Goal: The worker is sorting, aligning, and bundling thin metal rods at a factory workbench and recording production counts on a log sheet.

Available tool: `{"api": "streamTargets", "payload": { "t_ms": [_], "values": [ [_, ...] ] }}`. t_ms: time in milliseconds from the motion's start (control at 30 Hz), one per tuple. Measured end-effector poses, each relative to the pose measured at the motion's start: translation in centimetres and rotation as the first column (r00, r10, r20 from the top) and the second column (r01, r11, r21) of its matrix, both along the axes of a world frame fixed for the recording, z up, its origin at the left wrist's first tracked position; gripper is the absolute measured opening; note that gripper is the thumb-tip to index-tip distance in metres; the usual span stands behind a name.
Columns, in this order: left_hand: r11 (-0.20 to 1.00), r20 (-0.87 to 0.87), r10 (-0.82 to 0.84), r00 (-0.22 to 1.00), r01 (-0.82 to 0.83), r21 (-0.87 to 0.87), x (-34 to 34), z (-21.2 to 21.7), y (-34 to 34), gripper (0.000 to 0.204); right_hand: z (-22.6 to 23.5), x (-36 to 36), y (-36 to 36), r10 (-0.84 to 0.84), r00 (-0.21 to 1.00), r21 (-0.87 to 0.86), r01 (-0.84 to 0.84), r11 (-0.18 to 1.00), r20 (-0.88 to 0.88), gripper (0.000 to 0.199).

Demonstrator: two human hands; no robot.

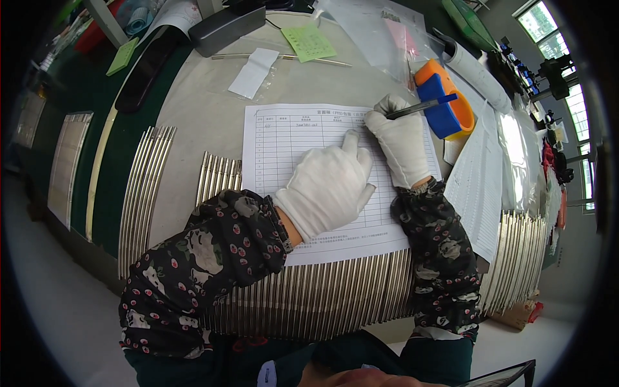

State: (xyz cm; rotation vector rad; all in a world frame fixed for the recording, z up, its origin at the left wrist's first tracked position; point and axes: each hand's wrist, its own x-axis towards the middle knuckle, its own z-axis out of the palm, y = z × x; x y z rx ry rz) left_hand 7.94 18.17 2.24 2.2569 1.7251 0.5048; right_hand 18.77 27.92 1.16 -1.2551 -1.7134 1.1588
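Observation:
A white printed form (267, 177) with a ruled table lies before me, a few handwritten entries in its top row. My left hand (329, 187), in a white glove, rests on the form with its index finger stretched toward the upper rows. Also gloved, my right hand (400, 138) is closed around a dark pen (419, 106) with a blue end, near the form's upper right corner. The pen's writing tip is hidden by the fingers. Under the form's lower edge runs a long row of thin metal rods (316, 297), partly covered by my forearms.
More metal rods lie at the left (147, 193) and right (512, 261). A blue and orange tape dispenser (445, 97) stands beyond my right hand. Farther back are green sticky notes (309, 44), a white paper slip (253, 73), a dark grey device (229, 31) and plastic bags (367, 29).

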Motion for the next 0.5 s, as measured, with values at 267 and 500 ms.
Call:
{"api": "streamTargets", "payload": {
  "t_ms": [267,500],
  "values": [
    [1.000,-0.019,0.000,1.000,0.000,-0.003,0.07,0.09,-0.05,0.033,-0.12,0.07,0.09,-0.003,1.000,0.025,0.004,1.000,-0.011,0.012],
    [1.000,-0.018,-0.008,1.000,0.008,-0.014,0.06,0.14,0.01,0.033,-0.22,0.15,0.15,-0.005,1.000,0.005,0.005,1.000,-0.001,0.012]
  ]
}}
